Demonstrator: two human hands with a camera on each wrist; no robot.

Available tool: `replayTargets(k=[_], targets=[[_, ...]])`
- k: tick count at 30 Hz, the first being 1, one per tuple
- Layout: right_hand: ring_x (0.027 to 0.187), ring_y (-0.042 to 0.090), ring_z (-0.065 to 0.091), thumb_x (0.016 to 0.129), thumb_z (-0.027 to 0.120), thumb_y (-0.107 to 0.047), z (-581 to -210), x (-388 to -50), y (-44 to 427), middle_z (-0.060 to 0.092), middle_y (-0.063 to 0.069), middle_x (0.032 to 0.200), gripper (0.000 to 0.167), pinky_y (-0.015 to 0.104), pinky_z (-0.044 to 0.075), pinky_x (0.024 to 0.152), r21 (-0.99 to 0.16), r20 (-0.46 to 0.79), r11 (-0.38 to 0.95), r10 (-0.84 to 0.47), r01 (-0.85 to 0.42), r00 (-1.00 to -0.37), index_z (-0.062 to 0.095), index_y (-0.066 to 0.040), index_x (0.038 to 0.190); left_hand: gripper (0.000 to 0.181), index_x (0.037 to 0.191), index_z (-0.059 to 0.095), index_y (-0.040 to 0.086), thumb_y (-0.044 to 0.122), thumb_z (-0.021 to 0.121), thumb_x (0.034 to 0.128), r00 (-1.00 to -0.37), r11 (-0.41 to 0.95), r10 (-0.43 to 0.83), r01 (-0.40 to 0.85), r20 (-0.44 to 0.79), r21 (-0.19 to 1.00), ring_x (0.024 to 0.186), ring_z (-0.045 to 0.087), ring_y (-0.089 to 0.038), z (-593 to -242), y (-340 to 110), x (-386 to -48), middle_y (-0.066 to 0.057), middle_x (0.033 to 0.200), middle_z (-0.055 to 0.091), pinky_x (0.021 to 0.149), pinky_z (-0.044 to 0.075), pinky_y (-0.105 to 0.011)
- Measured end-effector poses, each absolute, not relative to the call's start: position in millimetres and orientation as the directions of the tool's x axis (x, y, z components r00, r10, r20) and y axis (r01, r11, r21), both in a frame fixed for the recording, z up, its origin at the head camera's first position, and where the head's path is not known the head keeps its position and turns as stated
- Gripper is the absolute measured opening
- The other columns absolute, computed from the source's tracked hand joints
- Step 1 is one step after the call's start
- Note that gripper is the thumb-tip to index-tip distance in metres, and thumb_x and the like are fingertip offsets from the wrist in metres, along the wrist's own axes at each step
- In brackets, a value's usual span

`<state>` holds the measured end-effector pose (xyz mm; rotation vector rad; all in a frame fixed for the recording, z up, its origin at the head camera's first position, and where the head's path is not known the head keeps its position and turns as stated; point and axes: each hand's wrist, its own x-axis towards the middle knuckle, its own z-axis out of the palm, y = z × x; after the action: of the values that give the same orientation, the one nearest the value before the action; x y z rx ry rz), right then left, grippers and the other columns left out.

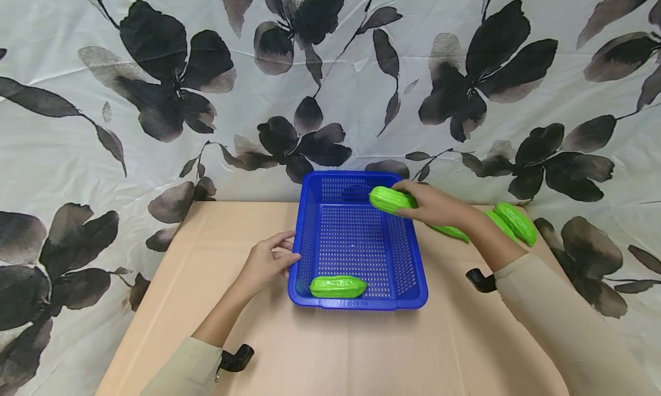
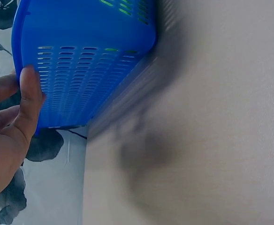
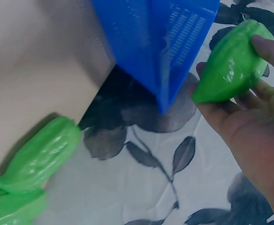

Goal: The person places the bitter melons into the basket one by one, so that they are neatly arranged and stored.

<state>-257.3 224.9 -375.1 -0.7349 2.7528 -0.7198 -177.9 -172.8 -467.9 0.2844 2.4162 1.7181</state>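
A blue perforated basket [image 1: 356, 305] stands on the table, one green ridged vegetable [image 1: 338, 287] lying inside at its near end. The right hand [image 1: 434, 205] grips another green vegetable [image 1: 391, 200] above the basket's far right corner; in the right wrist view the fingers and thumb curl round this vegetable [image 3: 233, 63]. At the basket's left side, the left hand [image 1: 265, 262] touches the rim; the left wrist view shows the thumb and fingers of the left hand [image 2: 10, 126] at the rim of the basket [image 2: 92, 28].
Several more green vegetables [image 1: 516, 224] lie at the table's far right, partly behind the right forearm. A floral cloth [image 1: 382, 149] hangs behind the light brown table [image 1: 361, 356]. Black wrist cameras sit by both sleeves.
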Motion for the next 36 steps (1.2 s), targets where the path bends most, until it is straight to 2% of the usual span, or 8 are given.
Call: replayTargets(k=[9, 16, 23, 27, 32, 36], targets=[[0.105, 0.025, 0.061, 0.098, 0.072, -0.031, -362.9, -271.6, 191.6, 0.065, 0.01, 0.125, 0.058, 0.043, 0.057, 0.091, -0.446, -0.178, 0.78, -0.557, -0.439, -0.811, 0.05, -0.011, 0.147, 0.058, 0.147, 0.052, -0.002, 0.001, 0.073, 0.0935, -0.967, 0.315, 0.253, 0.052, -0.031, 0.948, 0.066, 0.068, -0.015, -468.0, -174.7, -180.8, -0.023, 0.113, 0.066, 0.058, 0.065, -0.036], [0.107, 0.024, 0.061, 0.098, 0.073, -0.027, -365.4, -279.5, 164.7, 0.065, 0.009, 0.123, 0.055, 0.041, 0.058, 0.094, -0.443, -0.254, 0.756, -0.622, -0.482, -0.741, 0.053, -0.007, 0.144, 0.058, 0.147, 0.052, -0.002, 0.0, 0.074, 0.0931, -0.965, 0.308, 0.259, 0.054, -0.029, 0.95, 0.065, 0.068, -0.013, -469.0, -175.6, -183.5, -0.023, 0.113, 0.066, 0.058, 0.065, -0.035], [0.113, 0.025, 0.062, 0.098, 0.074, -0.025, -365.7, -283.8, 142.1, 0.066, 0.009, 0.128, 0.053, 0.043, 0.058, 0.099, -0.421, -0.283, 0.757, -0.634, -0.501, -0.72, 0.054, -0.006, 0.143, 0.058, 0.147, 0.053, -0.002, 0.001, 0.074, 0.0927, -0.964, 0.311, 0.261, 0.041, -0.044, 0.949, 0.065, 0.068, -0.013, -470.3, -175.6, -184.7, -0.022, 0.112, 0.067, 0.056, 0.064, -0.032], [0.112, 0.023, 0.061, 0.098, 0.073, -0.027, -368.9, -285.8, 130.7, 0.065, 0.008, 0.128, 0.052, 0.041, 0.057, 0.098, -0.424, -0.309, 0.751, -0.646, -0.507, -0.698, 0.054, -0.009, 0.143, 0.058, 0.147, 0.053, -0.002, 0.001, 0.074, 0.0929, -0.964, 0.305, 0.262, 0.047, -0.037, 0.951, 0.064, 0.067, -0.011, -468.6, -175.9, -185.7, -0.022, 0.112, 0.067, 0.057, 0.065, -0.038], [0.112, 0.022, 0.061, 0.098, 0.073, -0.029, -380.5, -286.3, 115.6, 0.065, 0.01, 0.13, 0.052, 0.039, 0.057, 0.097, -0.409, -0.378, 0.734, -0.677, -0.542, -0.632, 0.055, -0.009, 0.143, 0.058, 0.147, 0.052, -0.003, 0.001, 0.074, 0.0932, -0.961, 0.289, 0.274, 0.061, -0.021, 0.955, 0.062, 0.067, -0.011, -465.6, -176.5, -187.7, -0.023, 0.112, 0.066, 0.06, 0.065, -0.047], [0.113, 0.021, 0.062, 0.097, 0.074, -0.03, -394.0, -287.0, 104.3, 0.066, 0.009, 0.129, 0.049, 0.038, 0.056, 0.099, -0.378, -0.412, 0.718, -0.696, -0.585, -0.588, 0.058, -0.009, 0.14, 0.059, 0.147, 0.051, -0.004, 0.0, 0.074, 0.093, -0.959, 0.277, 0.282, 0.056, -0.025, 0.959, 0.063, 0.067, -0.011, -464.5, -176.5, -189.2, -0.024, 0.113, 0.065, 0.058, 0.065, -0.043]])
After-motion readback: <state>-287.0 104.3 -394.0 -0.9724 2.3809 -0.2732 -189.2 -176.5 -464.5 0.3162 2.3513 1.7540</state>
